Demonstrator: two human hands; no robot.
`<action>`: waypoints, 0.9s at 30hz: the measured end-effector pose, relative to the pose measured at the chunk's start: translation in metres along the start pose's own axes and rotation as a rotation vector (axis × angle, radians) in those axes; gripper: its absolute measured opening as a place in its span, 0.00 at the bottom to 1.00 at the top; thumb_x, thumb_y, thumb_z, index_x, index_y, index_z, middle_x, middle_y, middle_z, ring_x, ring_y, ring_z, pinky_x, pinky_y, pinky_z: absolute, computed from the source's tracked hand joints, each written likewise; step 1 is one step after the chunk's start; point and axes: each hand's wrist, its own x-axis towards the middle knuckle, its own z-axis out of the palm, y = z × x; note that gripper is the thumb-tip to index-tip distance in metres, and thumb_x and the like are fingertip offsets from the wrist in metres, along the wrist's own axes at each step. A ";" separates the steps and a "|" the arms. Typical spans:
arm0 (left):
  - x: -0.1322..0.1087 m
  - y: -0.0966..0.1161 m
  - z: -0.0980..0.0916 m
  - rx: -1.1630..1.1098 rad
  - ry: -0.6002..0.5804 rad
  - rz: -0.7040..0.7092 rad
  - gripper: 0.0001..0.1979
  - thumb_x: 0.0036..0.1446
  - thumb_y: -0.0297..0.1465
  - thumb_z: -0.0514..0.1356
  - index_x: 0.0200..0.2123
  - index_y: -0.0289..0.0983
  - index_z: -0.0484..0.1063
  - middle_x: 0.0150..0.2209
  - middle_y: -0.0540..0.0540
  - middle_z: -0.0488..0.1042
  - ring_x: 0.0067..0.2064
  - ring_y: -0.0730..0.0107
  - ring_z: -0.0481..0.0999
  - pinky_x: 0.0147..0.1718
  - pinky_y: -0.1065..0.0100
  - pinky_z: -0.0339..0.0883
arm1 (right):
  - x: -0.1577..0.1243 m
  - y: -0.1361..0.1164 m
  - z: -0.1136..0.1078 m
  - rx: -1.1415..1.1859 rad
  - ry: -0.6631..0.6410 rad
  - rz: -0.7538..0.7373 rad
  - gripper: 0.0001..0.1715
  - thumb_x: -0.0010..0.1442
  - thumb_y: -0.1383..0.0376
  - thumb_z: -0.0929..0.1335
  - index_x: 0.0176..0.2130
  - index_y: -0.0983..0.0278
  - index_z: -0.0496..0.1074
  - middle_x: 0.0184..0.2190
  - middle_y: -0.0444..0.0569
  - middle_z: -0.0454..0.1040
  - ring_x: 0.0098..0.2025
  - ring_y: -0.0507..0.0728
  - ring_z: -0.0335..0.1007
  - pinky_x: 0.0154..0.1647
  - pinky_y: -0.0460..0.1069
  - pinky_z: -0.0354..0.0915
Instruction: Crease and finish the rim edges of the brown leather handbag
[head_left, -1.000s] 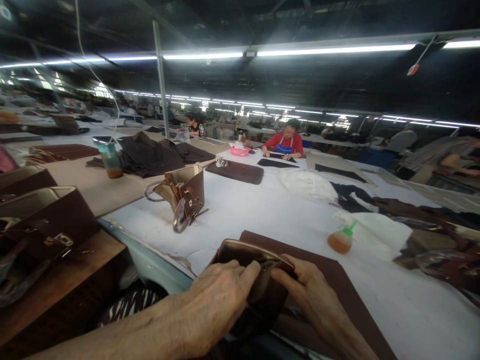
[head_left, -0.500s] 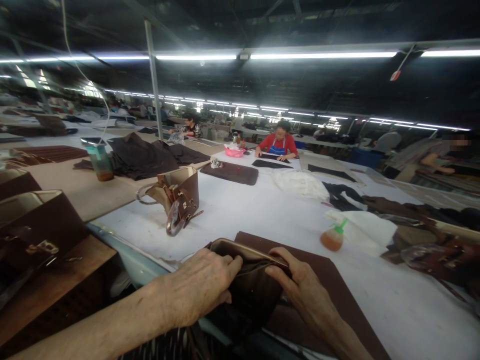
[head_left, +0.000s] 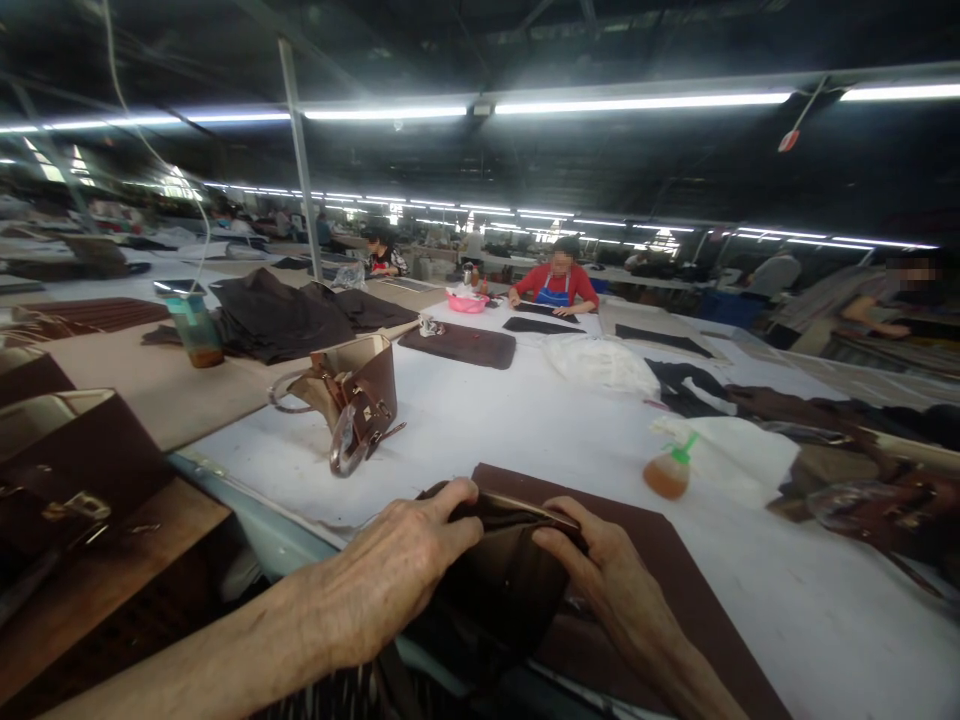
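2-handed, gripping a brown bag [head_left: 517, 585] by its rim, with fingers of left hand [head_left: 401, 560] clamped at 9 o'clock and of right hand [head_left: 616, 565] at 3 o'clock, likely to hold it open.

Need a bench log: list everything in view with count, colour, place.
Lined bag piece: one, brown, bottom centre
Upright bag: one, brown, left of centre
Bags: at least two, brown, left edge
Flat panel: one, brown, right of piece
Tabletop: one, white, centre
Squeeze bottle: one, amber-green, right
Jar: one, teal, left
Basket: one, pink, far side
Cloth heap: one, dark, beside jar
Co-workers: several, one in red, background
Left hand: one, bare, piece's left
Right hand: one, bare, pinching piece's rim
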 end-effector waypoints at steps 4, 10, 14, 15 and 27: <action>0.002 -0.003 0.006 -0.014 0.021 0.021 0.13 0.52 0.21 0.48 0.40 0.39 0.64 0.44 0.46 0.65 0.33 0.74 0.70 0.33 0.74 0.65 | 0.002 -0.001 0.001 -0.001 -0.007 -0.006 0.15 0.57 0.53 0.61 0.37 0.59 0.69 0.28 0.42 0.74 0.32 0.56 0.68 0.33 0.47 0.59; 0.001 0.002 -0.002 -0.002 -0.025 0.091 0.15 0.53 0.24 0.51 0.45 0.38 0.63 0.49 0.43 0.65 0.45 0.64 0.69 0.44 0.68 0.64 | 0.002 0.003 0.004 -0.019 0.068 0.042 0.18 0.55 0.52 0.63 0.42 0.57 0.68 0.35 0.44 0.74 0.38 0.58 0.68 0.36 0.48 0.62; -0.001 0.007 -0.005 0.060 -0.049 0.050 0.15 0.52 0.22 0.51 0.44 0.38 0.62 0.56 0.43 0.58 0.45 0.65 0.69 0.41 0.68 0.66 | -0.002 0.007 0.007 -0.043 0.141 0.056 0.20 0.54 0.53 0.63 0.46 0.55 0.66 0.39 0.44 0.74 0.41 0.59 0.68 0.40 0.49 0.62; -0.001 0.008 -0.004 0.072 -0.045 0.053 0.15 0.52 0.22 0.51 0.43 0.38 0.62 0.55 0.44 0.59 0.44 0.66 0.69 0.41 0.68 0.66 | -0.002 0.008 0.008 -0.043 0.145 0.036 0.19 0.54 0.53 0.63 0.46 0.55 0.67 0.38 0.43 0.74 0.41 0.58 0.68 0.41 0.49 0.62; 0.000 0.000 -0.002 0.056 -0.018 0.098 0.18 0.53 0.23 0.50 0.48 0.39 0.63 0.53 0.44 0.64 0.50 0.62 0.66 0.48 0.64 0.62 | 0.001 -0.002 0.004 0.022 0.068 -0.056 0.11 0.58 0.56 0.62 0.38 0.58 0.68 0.30 0.41 0.73 0.33 0.54 0.67 0.34 0.45 0.59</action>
